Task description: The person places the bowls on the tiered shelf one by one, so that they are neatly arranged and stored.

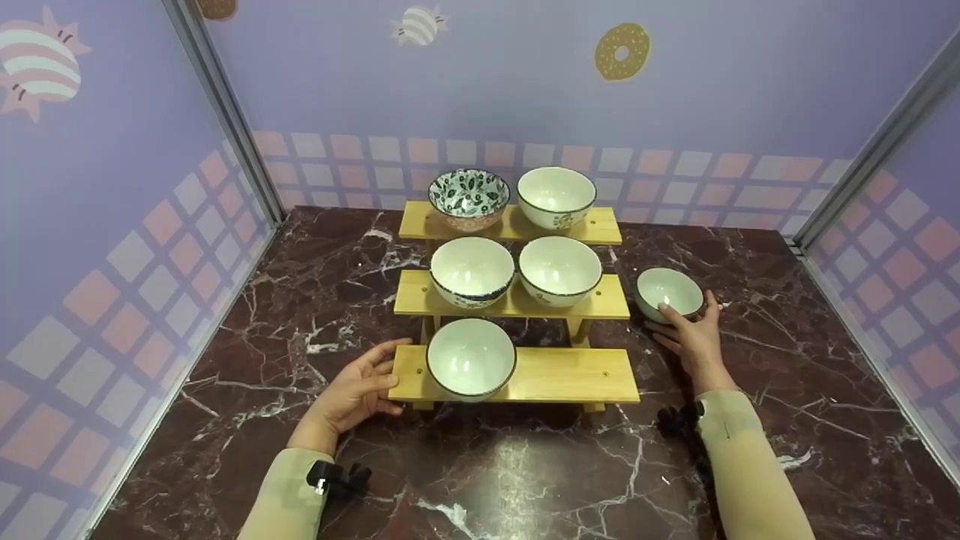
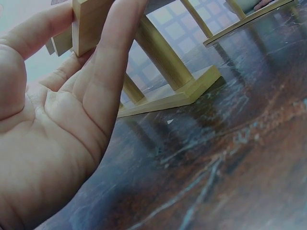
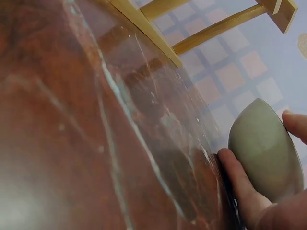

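Note:
At the right of the head view, my right hand (image 1: 699,343) holds a small pale green bowl (image 1: 664,287), its thumb over the rim and fingers along the side and underneath. The right wrist view shows the bowl's rounded outside (image 3: 264,148) tilted close over the table. My left hand (image 1: 352,396) grips the left end of the lowest board of a three-step wooden stand (image 1: 574,373), thumb on top. A larger pale bowl (image 1: 471,356) sits on that board's left half. Up close in the left wrist view, fingers surround the board end (image 2: 88,28).
Two white bowls stand side by side on the middle step, left (image 1: 472,268) and right (image 1: 560,268). The top step carries a dark leaf-patterned bowl (image 1: 469,196) and a white bowl (image 1: 556,195). Purple panels (image 1: 480,97) enclose the dark marble table (image 1: 300,315) behind and at both sides.

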{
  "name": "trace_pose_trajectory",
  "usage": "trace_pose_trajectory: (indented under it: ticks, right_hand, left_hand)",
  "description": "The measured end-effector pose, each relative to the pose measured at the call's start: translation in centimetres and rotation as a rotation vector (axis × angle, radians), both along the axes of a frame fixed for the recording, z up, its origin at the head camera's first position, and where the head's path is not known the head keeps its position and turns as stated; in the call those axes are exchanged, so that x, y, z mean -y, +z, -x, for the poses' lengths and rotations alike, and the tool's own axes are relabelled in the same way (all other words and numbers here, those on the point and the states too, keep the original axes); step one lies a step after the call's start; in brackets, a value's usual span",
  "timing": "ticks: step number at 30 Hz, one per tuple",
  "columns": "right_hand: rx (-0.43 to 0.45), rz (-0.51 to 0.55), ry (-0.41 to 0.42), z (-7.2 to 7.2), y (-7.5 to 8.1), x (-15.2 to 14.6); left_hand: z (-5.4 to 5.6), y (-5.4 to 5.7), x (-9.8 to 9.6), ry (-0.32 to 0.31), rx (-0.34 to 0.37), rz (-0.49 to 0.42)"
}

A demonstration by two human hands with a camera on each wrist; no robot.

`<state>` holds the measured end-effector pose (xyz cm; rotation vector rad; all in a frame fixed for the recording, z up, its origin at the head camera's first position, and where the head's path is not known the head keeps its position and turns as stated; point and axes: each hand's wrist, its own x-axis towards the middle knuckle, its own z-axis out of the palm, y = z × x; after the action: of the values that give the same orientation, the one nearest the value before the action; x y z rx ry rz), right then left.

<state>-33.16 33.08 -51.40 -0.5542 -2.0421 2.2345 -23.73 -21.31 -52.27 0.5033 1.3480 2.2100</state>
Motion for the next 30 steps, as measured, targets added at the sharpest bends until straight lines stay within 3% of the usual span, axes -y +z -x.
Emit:
trace_pose_trajectory:
  ticks: [16,30]
  right_hand:
    - [-0.016,0.117,-0.087,0.6,-0.34,0.45]
    - [-0.045,0.206,-0.05,-0.24,0.36,-0.12]
  left_hand:
    - [0.04,-0.03,0.11,0.001,0.0,0.009]
    - [0.04,0.03,0.02,0.013,0.011,0.01]
